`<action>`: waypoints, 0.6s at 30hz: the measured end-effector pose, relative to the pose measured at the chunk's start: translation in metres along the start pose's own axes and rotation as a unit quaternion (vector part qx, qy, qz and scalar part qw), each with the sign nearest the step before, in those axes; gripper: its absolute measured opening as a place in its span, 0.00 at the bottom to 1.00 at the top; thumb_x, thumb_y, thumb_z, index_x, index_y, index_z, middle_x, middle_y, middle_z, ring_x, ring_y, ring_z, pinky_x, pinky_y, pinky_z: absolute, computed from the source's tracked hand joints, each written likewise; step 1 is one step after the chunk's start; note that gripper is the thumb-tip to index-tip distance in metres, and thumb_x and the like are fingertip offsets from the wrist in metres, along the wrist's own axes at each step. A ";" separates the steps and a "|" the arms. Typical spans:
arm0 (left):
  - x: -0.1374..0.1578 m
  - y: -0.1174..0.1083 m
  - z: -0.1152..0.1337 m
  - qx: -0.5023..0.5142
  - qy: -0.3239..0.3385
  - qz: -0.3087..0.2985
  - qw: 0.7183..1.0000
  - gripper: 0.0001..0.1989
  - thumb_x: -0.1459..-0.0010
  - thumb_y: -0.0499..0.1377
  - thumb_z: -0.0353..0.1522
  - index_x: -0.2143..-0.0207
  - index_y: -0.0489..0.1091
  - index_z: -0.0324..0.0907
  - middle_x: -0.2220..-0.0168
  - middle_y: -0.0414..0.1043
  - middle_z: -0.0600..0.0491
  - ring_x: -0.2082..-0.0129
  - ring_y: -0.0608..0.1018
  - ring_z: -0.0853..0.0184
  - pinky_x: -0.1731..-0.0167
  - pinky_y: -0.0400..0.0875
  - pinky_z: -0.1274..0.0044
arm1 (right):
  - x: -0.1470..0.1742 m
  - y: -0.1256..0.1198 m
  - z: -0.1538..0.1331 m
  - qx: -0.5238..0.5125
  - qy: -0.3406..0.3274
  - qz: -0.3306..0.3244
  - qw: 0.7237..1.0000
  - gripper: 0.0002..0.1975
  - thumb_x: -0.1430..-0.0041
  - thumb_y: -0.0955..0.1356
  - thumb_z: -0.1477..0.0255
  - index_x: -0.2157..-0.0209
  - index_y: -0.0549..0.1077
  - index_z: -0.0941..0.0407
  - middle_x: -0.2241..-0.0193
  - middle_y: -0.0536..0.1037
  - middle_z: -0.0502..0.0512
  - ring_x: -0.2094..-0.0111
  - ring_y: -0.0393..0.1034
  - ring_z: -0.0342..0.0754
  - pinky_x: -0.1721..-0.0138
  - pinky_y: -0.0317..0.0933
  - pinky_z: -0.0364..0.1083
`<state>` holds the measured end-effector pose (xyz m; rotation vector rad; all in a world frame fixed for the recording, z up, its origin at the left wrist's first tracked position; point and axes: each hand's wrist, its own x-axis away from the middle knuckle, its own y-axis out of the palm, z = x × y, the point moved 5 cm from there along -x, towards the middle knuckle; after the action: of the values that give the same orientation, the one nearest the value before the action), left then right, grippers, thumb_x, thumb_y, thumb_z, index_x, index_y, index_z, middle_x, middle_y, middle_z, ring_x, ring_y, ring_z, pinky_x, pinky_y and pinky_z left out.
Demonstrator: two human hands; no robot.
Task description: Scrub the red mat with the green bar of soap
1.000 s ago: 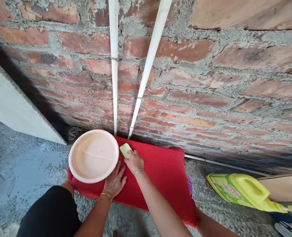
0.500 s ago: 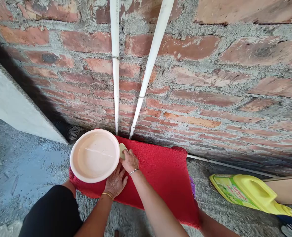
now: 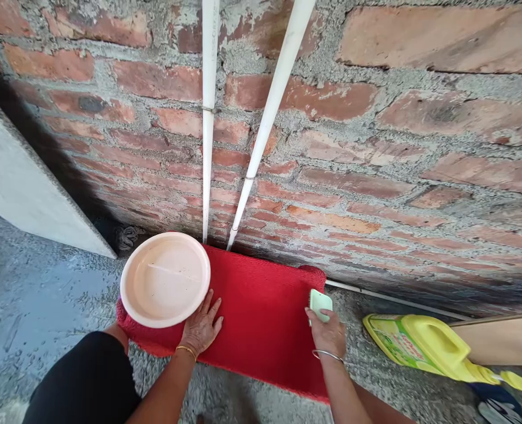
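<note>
A red, fleecy cloth point(image 3: 261, 306) lies spread over a low, oblong support, which it mostly hides. My left hand point(image 3: 202, 328) rests flat on it with fingers spread, close to the rim of a pale pink basin point(image 3: 130, 291). Shallow liquid seems to be in the basin. At the cloth's right end, my right hand point(image 3: 328, 331) grips a pale green scrub brush point(image 3: 320, 302); the brush's underside is hidden.
A brick wall point(image 3: 340, 200) with two white pipes point(image 3: 265, 129) rises behind. A yellow jug point(image 3: 424, 344) lies on the concrete floor at right, beside a wooden board point(image 3: 503, 338). A pale slab point(image 3: 35, 182) leans at left, near wet floor.
My right hand has carried the brush from beside the basin to the cloth's right end. My left hand stays by the basin, fingers a little more spread. The view has shifted slightly.
</note>
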<state>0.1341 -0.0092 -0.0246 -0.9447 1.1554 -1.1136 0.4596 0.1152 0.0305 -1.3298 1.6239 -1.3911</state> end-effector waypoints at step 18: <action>-0.002 -0.002 0.001 -0.003 0.007 -0.018 1.000 0.24 0.40 0.53 0.38 0.41 0.64 0.47 0.35 0.58 0.48 0.37 0.62 0.56 0.41 0.63 0.63 | -0.024 0.025 -0.190 0.051 -0.160 -0.162 0.972 0.21 0.44 0.67 0.59 0.49 0.70 0.47 0.54 0.67 0.53 0.56 0.70 0.48 0.57 0.61 0.45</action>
<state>0.1345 -0.0079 -0.0223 -0.9664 1.1573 -1.1479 0.2878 0.2002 0.0527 -1.7124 1.1468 -1.3344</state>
